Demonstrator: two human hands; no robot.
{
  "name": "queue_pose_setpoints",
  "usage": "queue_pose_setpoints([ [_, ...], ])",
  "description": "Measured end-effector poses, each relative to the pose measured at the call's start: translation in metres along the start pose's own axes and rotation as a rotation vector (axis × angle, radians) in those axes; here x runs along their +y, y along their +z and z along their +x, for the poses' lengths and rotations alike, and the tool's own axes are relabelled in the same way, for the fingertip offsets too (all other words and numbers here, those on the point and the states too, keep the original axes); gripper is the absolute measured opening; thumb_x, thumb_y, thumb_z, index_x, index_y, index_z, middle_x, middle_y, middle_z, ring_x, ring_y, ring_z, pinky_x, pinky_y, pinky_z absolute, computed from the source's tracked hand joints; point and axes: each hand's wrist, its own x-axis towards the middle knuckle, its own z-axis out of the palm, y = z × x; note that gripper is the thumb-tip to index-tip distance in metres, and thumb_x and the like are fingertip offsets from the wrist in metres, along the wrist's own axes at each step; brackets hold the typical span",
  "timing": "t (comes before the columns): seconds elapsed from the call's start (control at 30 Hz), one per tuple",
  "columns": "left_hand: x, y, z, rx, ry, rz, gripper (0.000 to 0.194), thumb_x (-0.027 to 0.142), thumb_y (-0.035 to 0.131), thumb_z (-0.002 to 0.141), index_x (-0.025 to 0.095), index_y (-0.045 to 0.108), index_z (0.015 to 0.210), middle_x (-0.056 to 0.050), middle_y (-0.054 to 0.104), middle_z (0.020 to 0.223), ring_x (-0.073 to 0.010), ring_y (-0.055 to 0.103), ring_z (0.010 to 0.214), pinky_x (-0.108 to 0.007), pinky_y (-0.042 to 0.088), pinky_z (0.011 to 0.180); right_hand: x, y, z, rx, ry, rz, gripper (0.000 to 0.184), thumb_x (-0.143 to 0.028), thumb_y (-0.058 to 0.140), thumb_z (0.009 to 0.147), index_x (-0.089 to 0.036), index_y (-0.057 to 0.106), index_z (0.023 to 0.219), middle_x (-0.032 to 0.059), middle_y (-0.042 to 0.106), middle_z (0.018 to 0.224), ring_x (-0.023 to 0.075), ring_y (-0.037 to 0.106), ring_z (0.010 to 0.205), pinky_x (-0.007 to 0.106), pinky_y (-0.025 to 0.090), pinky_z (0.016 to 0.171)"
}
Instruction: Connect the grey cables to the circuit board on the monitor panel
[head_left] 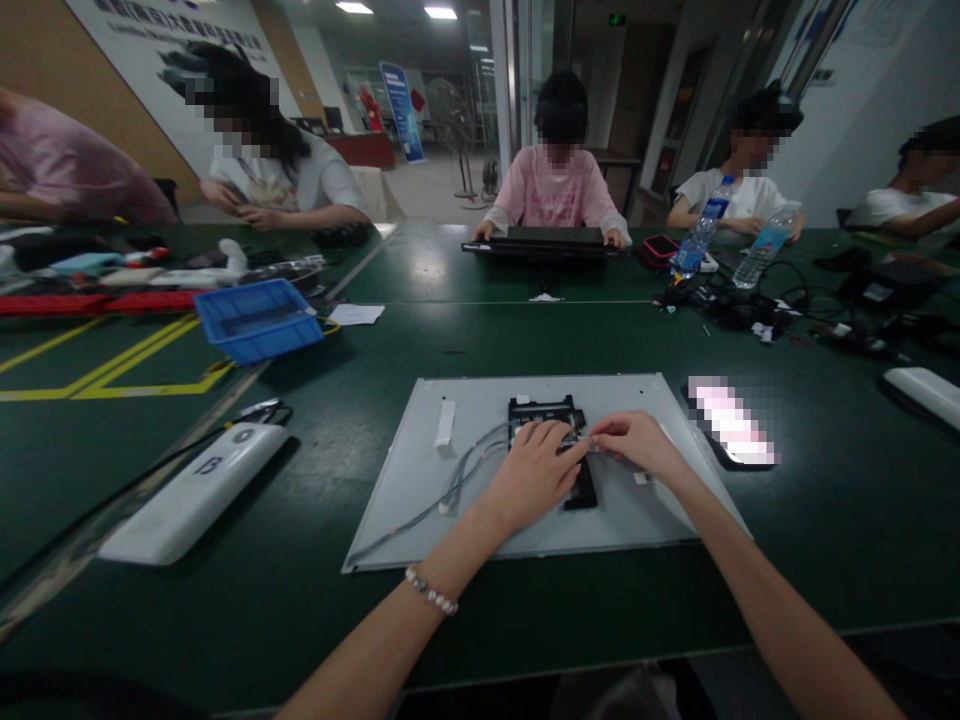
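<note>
left hand over black frame | right hand pinched | grips unclear | panel margin around

Blue bin on the green table; white oblong device nearer; two bottles toward the right

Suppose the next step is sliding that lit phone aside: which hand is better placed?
Probably the right hand: it is the nearer one, and the phone lies just past the pale panel's right edge. The left hand lies over the black bracket, farther across.
</note>
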Motion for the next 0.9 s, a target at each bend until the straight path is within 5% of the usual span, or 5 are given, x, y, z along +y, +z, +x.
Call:
queue_pose_setpoints([
  [0.27, 0.001, 0.002, 0.001, 0.003, -0.005, -0.004, 0.027, 0.027, 0.040, 0.093, 0.023, 0.050, 0.117, -0.009, 0.047, 0.123, -0.0248, 0.041, 0.117, -0.043, 0.031, 0.098, -0.011, 0.003, -0.007, 0.046, -0.094, -0.126, 0.015, -0.026, 0.063, 0.070, -0.017, 0.070, 0.079, 0.0037, 0.069, 0.070, 0.0132, 0.059, 0.051, 0.023, 0.047, 0.049],
  [0.5, 0.001, 0.000, 0.000, 0.007, -0.005, -0.008, 0.027, 0.026, 0.039, 0.092, 0.023, 0.050, 0.117, -0.009, 0.048, 0.122, -0.0246, 0.042, 0.116, -0.042, 0.032, 0.098, -0.007, 0.002, -0.005, 0.076, -0.266, -0.274, 0.010, -0.024, 0.063, 0.070, -0.020, 0.070, 0.075, 0.0057, 0.069, 0.086, 0.0170, 0.064, 0.069, 0.029, 0.051, 0.067],
  [0.73, 0.001, -0.002, -0.001, 0.057, -0.048, -0.059, 0.037, 0.026, 0.041, 0.092, 0.023, 0.041, 0.129, -0.008, 0.049, 0.125, -0.0229, 0.042, 0.118, -0.042, 0.030, 0.102, -0.010, -0.005, -0.006, 0.086, -0.184, -0.125, 0.018, -0.028, 0.058, 0.072, -0.018, 0.069, 0.083, 0.0052, 0.068, 0.085, 0.0126, 0.059, 0.053, 0.022, 0.044, 0.043],
  [0.9, -0.022, -0.012, 0.001, 0.170, -0.181, -0.120, 0.034, 0.026, 0.039, 0.093, 0.018, 0.045, 0.125, -0.008, 0.052, 0.124, -0.0219, 0.045, 0.115, -0.039, 0.035, 0.099, -0.011, -0.011, -0.006, 0.165, -0.137, -0.076, 0.022, -0.029, 0.057, 0.073, -0.016, 0.069, 0.086, 0.0039, 0.066, 0.067, 0.0151, 0.061, 0.056, 0.022, 0.043, 0.044],
])
